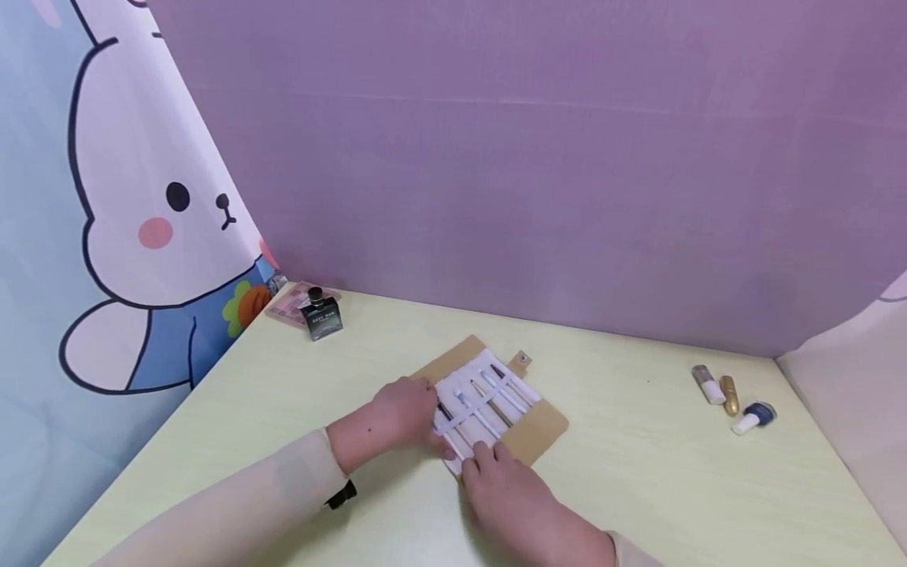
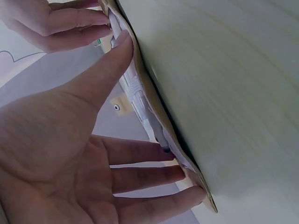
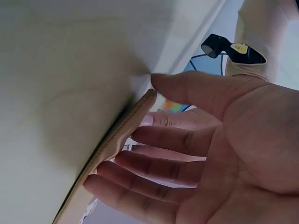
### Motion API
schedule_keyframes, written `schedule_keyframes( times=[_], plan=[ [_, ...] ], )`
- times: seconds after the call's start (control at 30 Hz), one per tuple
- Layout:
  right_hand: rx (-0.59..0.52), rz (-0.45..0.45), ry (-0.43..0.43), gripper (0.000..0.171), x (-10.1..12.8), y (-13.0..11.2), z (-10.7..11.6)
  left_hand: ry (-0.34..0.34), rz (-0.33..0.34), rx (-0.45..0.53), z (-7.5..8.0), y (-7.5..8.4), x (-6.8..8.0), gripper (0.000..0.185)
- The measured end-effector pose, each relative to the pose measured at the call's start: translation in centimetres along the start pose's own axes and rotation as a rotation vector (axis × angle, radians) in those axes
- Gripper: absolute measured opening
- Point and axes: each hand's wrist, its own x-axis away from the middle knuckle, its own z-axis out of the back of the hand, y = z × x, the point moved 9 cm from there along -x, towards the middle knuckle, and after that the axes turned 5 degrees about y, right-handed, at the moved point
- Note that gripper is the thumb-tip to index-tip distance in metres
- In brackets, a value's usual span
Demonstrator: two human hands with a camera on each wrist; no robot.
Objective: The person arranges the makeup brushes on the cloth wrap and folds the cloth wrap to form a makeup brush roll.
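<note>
Pale yellow table (image 1: pixel 638 488). Black perfume bottle (image 1: pixel 322 313) at far left corner, beside pink eyeshadow palette (image 1: pixel 289 305). Three small bottles at right: white-gold (image 1: pixel 705 383), gold (image 1: pixel 729 394), blue-capped (image 1: pixel 755 416), all lying down. Purple backdrop (image 1: pixel 538 157); rabbit curtain (image 1: pixel 135 197) at left.

The left hand (image 1: pixel 400 413) and right hand (image 1: pixel 506 488) hide the near ends of the brushes (image 1: pixel 482 398); the black bottle's (image 1: pixel 322 315) label is too small to read.
</note>
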Motion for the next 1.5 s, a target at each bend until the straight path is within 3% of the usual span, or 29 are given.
schedule_keyframes(
  times=[0.2,0.43,0.57,0.77,0.97,1.5],
  plan=[
    [-0.059,-0.017,-0.044,0.024,0.0,0.7,-0.1,-0.023,-0.02,0.0,0.2,-0.6,0.2,0.091],
    [-0.201,-0.052,-0.142,0.025,1.0,2.5,-0.2,-0.07,-0.158,0.086,1.0,-1.4,0.6,0.06],
    [-0.257,-0.041,-0.177,0.024,1.7,3.5,0.0,-0.079,-0.218,0.155,1.2,-2.0,0.9,0.057],
    [-0.363,-0.046,-0.227,0.026,2.7,4.9,0.2,-0.102,-0.292,0.158,0.6,-2.7,1.3,0.057],
    [-0.424,-0.048,-0.22,0.023,3.2,5.7,0.5,-0.121,-0.343,0.132,0.2,-2.5,1.8,0.053],
    [-0.42,-0.017,-0.183,0.022,3.4,5.8,0.5,-0.13,-0.39,0.129,0.3,-2.1,2.3,0.036]
  ],
)
